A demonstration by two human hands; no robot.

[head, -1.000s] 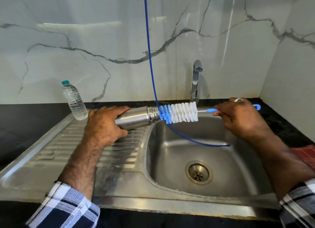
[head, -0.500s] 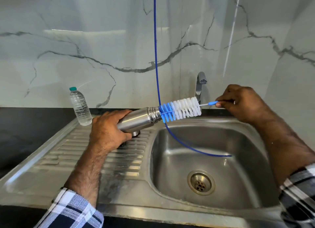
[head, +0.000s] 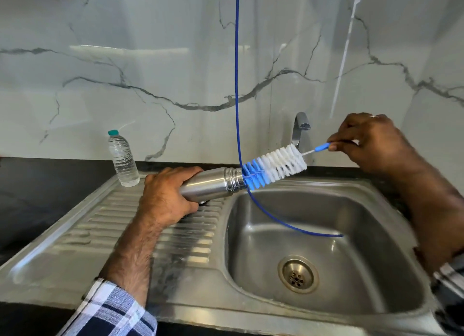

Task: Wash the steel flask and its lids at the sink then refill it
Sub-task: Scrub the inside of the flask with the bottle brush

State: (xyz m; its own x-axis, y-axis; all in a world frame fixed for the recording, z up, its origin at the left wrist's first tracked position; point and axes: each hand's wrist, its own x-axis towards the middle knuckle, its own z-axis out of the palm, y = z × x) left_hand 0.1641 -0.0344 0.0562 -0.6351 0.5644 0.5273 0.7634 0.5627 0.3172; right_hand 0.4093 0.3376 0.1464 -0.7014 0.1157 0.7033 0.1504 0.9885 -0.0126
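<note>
Gripping the steel flask (head: 211,186) around its body, our left hand (head: 167,197) holds it nearly level over the ribbed drainboard, mouth toward the sink (head: 376,210), while our right hand (head: 371,140) pinches the blue handle of the bottle brush (head: 275,166), whose blue tip sits at the flask's mouth. A blue cord (head: 237,84) hangs down into the basin, a tap (head: 300,128) stands behind, and a plastic water bottle (head: 123,158) stands on the worktop (head: 50,180).

Steel flask (head: 211,186), lidless, lain nearly level with threaded mouth tilted up to the right, held above the sink's (head: 190,237) ribbed drainboard at the basin's left rim, bottle brush (head: 275,166) with blue-and-white bristles poked into its mouth, blue-tipped wire handle raised rightward.
</note>
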